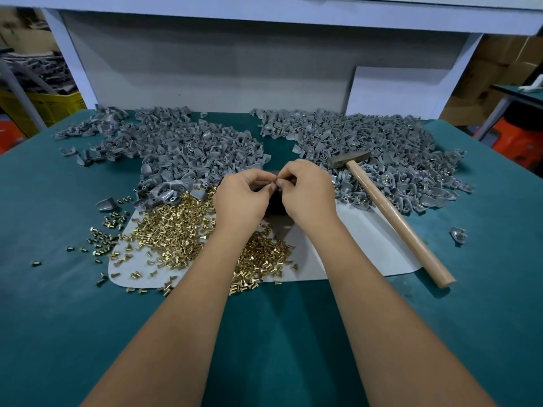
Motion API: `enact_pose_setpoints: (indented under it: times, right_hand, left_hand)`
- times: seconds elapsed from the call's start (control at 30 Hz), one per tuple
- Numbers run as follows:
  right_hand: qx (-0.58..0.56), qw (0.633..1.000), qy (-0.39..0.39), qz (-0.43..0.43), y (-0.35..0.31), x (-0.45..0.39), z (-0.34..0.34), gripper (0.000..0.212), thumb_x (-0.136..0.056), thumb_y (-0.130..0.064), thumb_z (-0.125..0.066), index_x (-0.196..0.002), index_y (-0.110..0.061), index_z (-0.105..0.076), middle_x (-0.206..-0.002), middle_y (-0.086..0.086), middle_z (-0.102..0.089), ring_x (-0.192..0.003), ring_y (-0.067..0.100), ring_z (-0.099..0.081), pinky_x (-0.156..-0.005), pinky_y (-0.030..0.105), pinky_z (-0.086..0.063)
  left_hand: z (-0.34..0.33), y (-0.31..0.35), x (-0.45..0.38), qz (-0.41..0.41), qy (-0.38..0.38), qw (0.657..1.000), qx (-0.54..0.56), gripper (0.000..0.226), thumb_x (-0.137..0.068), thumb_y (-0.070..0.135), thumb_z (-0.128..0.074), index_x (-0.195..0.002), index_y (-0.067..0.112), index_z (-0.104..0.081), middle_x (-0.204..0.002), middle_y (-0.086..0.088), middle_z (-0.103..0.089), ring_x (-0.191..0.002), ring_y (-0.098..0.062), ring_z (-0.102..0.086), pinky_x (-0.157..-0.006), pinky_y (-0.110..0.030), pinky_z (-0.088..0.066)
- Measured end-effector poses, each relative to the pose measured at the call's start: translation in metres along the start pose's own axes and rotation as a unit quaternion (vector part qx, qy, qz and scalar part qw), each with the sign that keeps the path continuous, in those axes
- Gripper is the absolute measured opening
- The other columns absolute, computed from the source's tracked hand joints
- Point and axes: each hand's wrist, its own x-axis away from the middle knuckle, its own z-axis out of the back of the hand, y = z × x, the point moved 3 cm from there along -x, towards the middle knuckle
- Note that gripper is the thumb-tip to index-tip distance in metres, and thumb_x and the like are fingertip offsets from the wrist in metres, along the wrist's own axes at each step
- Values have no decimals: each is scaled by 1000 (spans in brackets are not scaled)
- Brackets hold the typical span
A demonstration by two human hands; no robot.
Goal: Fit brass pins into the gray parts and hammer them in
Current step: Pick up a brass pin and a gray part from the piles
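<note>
My left hand (242,198) and my right hand (308,192) meet over a dark block (276,205) in the middle of the table, fingertips pinched together on something small that the fingers hide. A heap of brass pins (176,227) spreads over a white sheet (352,251) under my left forearm. One pile of gray parts (182,148) lies at the back left, a second pile of gray parts (382,154) at the back right. The hammer (390,212) with a wooden handle lies on the right pile, untouched.
The table has a teal cover (279,333). Loose pins (100,239) are scattered left of the sheet. A single gray part (458,235) lies far right. A white panel (396,89) leans against the back wall. Yellow crate (53,104) and boxes stand beyond the table.
</note>
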Motion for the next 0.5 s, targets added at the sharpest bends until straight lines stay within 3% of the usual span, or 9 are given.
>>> enact_pose_setpoints:
  times: [0.13,0.23,0.3,0.43,0.5]
  right_hand:
    - [-5,999,25,29,1,8,0,8,-85,-10,-63,-79,-13,-67,-85,-2,-61,-82,18,-55,-74,36,-45]
    - [3,998,30,59,1,12,-2,8,-87,-10,-60,-84,-12,-67,-88,0,-62,-87,21,-55,-80,41,-45]
    - [-7,997,32,66,3,12,-3,9,-89,-13,-58,-88,-13,-67,-90,-1,-62,-88,18,-54,-80,37,-44]
    - [-126,990,58,-24,12,11,1,20,-95,-20,-48,-98,-20,-68,-93,-10,-63,-87,6,-55,-74,22,-43]
    - [-181,980,62,-63,15,9,0,23,-95,-21,-47,-99,-22,-69,-94,-9,-66,-91,7,-59,-80,26,-47]
  left_hand:
    - [1,0,3,-4,2,1000,-1,22,-85,18,-74,-82,40,-73,-81,17,-73,-86,0,-68,-87,-35,-56]
    - [3,2,3,-22,1,1000,-7,21,-85,15,-73,-95,32,-78,-86,15,-75,-85,3,-68,-90,-34,-56]
    - [5,4,2,-31,3,1000,0,22,-85,13,-73,-101,28,-78,-90,14,-75,-86,5,-68,-91,-33,-56]
    - [11,5,-1,-13,4,999,47,22,-86,16,-75,-106,25,-76,-92,17,-73,-91,3,-67,-93,-33,-55]
    - [12,5,-2,-4,-6,998,69,23,-86,15,-75,-107,21,-76,-93,14,-74,-90,2,-68,-93,-33,-56]
